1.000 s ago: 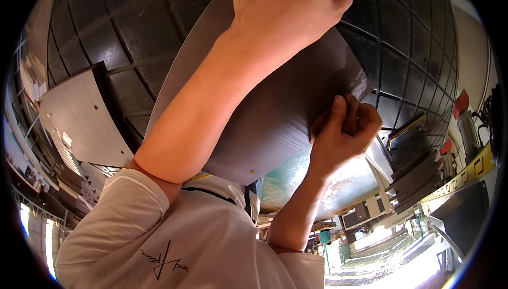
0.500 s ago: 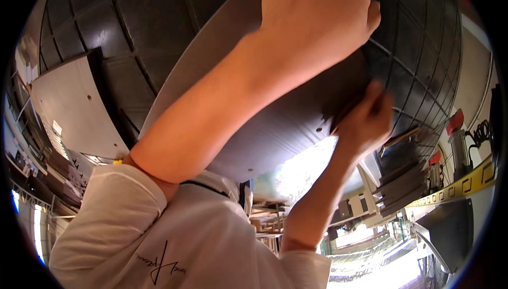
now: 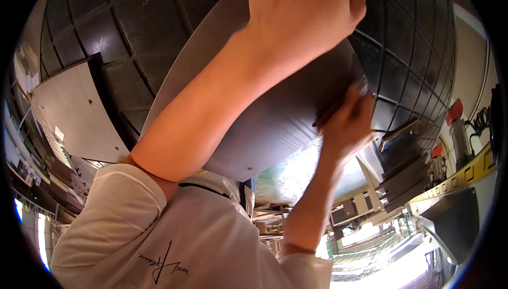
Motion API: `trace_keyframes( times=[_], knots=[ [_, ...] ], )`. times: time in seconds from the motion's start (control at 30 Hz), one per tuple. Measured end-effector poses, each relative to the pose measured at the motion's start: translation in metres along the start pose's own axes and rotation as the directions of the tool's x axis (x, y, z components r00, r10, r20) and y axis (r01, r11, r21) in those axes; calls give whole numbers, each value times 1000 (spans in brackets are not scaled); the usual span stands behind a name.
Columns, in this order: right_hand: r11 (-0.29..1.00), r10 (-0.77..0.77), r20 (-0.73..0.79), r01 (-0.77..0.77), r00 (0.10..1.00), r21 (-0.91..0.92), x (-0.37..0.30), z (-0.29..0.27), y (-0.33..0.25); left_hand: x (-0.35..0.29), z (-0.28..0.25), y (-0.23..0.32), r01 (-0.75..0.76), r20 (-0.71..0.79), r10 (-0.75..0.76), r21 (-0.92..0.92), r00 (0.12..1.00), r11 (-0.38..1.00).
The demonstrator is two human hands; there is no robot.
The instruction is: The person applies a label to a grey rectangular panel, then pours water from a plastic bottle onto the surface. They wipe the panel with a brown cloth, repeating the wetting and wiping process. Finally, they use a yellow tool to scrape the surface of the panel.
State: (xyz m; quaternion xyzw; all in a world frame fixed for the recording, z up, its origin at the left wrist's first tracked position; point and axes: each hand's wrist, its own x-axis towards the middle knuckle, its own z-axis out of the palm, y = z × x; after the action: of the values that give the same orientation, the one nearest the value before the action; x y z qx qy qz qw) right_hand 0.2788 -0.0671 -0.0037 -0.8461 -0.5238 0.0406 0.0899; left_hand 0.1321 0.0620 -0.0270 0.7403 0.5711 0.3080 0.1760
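Dark panel: smooth, faint sheen. Black gridded surface: glossy. Shirt: matt cloth.

The left hand shows its back to the viewer, and its fingers are curled under, partly cut by the upper edge; only one bent digit is seen well at its right side. The left wrist is almost straight, below and to the left of these fingers. Farther down the same slant lie the left forearm and the bent elbow. The right hand is lower, its bent fingers blurred, so their grip is unclear. The right forearm stands steeply below these fingers.
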Motion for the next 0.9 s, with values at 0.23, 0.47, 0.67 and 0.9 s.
trace_keyframes(
  times=[0.23,0.47,0.67,0.9],
  knots=[
    [983,-123,-109,137,986,125,-40,8,18,-2,-2,0,-20,-9,19,-24,1000,1000],
    [995,-88,-36,90,995,36,-63,4,34,-2,1,2,31,22,-29,-84,999,996],
    [994,-41,107,51,993,-95,-48,-8,19,-2,1,-4,-2,-15,2,-9,1000,1000],
    [996,35,157,-22,987,-83,-34,-11,14,-6,-2,-3,-1,-1,1,-17,1000,1000]
  ],
)
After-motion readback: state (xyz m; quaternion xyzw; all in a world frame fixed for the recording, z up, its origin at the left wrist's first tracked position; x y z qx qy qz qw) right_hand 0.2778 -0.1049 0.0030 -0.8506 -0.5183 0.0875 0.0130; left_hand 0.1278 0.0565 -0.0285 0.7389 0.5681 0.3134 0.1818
